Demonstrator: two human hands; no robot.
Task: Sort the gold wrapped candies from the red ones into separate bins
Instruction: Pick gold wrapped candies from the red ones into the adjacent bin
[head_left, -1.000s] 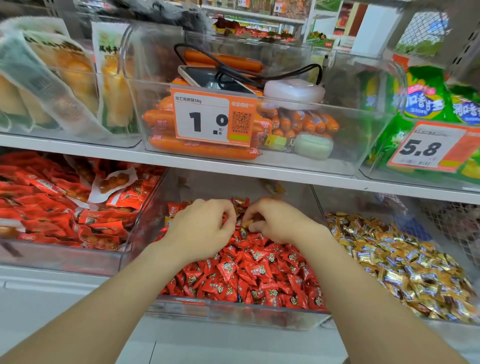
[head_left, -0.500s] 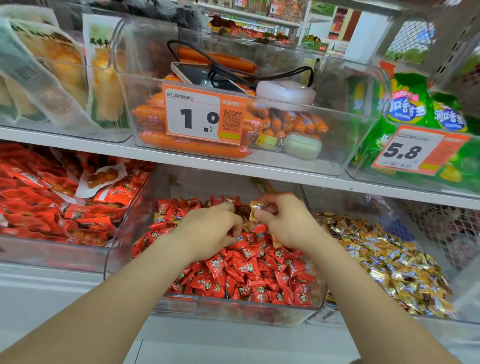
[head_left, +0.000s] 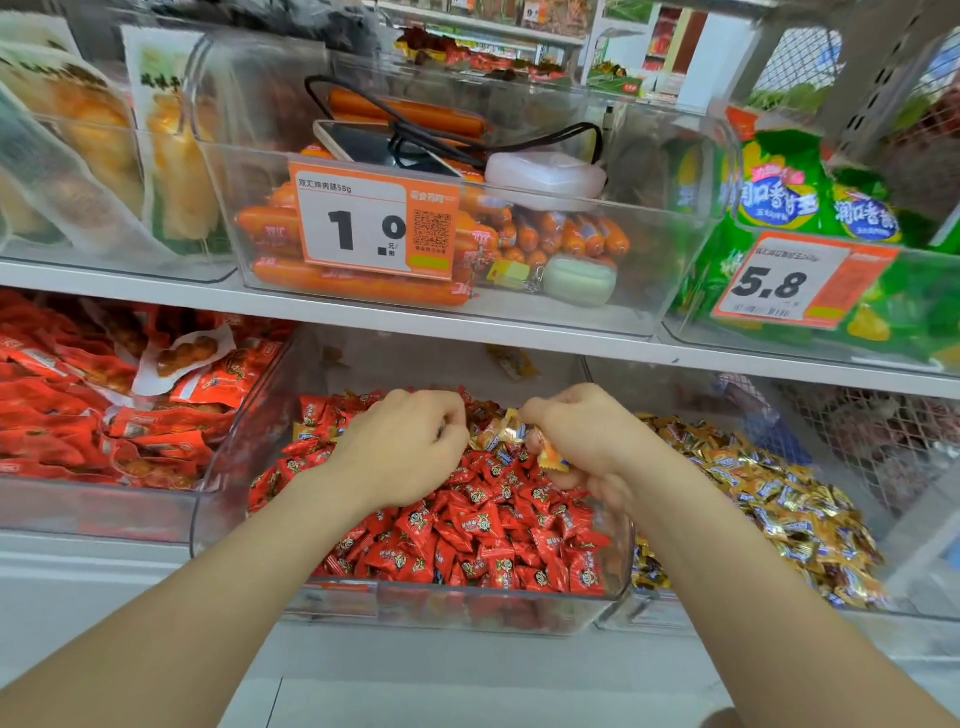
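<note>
On lower shop shelf (head_left: 363, 325), clear bin (head_left: 467, 608) of red candies (head_left: 467, 530); both hands over it.

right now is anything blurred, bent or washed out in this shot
Head view: the shelf edge bows from wide-angle distortion; the right hand and the gold candies it pinches are slightly motion-smeared; the clear bin front shows soft glare; lighting is even, with hardly any shadows; the 1.0 price tag reads sharp.
</note>
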